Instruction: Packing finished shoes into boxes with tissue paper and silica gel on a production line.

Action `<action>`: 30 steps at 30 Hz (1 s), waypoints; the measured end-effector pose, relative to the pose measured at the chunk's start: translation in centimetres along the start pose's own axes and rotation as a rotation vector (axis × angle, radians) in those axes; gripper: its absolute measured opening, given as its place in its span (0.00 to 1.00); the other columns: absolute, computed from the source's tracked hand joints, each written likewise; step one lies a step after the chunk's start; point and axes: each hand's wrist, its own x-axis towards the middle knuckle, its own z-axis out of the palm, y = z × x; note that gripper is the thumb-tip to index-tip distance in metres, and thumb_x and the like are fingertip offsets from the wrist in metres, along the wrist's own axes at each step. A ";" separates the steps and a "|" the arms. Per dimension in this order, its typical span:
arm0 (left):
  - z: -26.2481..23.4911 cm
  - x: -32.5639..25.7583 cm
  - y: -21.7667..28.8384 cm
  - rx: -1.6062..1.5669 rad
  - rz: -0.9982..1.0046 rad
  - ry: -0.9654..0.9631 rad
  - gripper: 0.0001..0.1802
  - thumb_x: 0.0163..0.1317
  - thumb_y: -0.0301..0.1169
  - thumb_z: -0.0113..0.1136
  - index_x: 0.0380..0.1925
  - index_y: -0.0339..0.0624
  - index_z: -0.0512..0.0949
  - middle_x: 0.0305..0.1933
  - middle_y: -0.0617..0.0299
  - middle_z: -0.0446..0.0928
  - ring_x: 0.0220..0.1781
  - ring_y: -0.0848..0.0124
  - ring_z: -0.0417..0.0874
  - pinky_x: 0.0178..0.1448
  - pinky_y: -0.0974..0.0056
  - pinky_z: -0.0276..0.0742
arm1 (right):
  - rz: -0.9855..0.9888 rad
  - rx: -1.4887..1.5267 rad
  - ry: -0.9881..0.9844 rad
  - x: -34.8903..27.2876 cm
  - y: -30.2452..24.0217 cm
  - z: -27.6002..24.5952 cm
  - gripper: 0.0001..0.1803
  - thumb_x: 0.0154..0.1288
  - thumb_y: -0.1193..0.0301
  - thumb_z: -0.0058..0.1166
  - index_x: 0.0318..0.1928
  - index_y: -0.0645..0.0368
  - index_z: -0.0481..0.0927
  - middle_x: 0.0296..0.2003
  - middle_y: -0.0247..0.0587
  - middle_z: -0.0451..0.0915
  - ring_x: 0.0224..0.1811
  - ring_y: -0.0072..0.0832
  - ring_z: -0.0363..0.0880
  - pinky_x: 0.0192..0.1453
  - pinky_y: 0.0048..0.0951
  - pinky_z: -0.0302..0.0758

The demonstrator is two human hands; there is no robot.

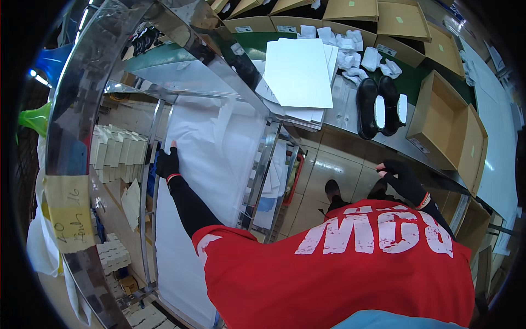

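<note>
My left hand [168, 163], in a black fingerless glove, is at the left edge of a large white paper sheet [205, 142] on a metal rack. Its thumb rests on top of the sheet and the other fingers bend round the edge, mostly hidden. My right hand [402, 178], gloved the same way, hangs beside the workbench with its fingers loosely curled and slightly apart. Nothing shows in it. Nearest to it are a pair of black shoes [367, 109] with white paper pieces on them and an open brown cardboard box [438, 118].
A stack of white cards [298, 71] and crumpled white paper wads [348, 52] lie on the bench. More open shoe boxes [402, 22] line its far side. A shiny metal post [71, 131] with tape rises at left, and stacked pale pieces [118, 145] stand beyond the rack.
</note>
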 end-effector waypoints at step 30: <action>-13.3 -18.4 11.7 -1.431 0.377 -0.111 0.09 0.62 0.29 0.61 0.26 0.34 0.77 0.21 0.72 0.69 0.27 0.82 0.66 0.32 0.73 0.62 | -0.201 0.218 -0.296 4.3 -3.0 4.5 0.16 0.68 0.64 0.55 0.47 0.63 0.81 0.35 0.38 0.82 0.37 0.21 0.80 0.43 0.24 0.76</action>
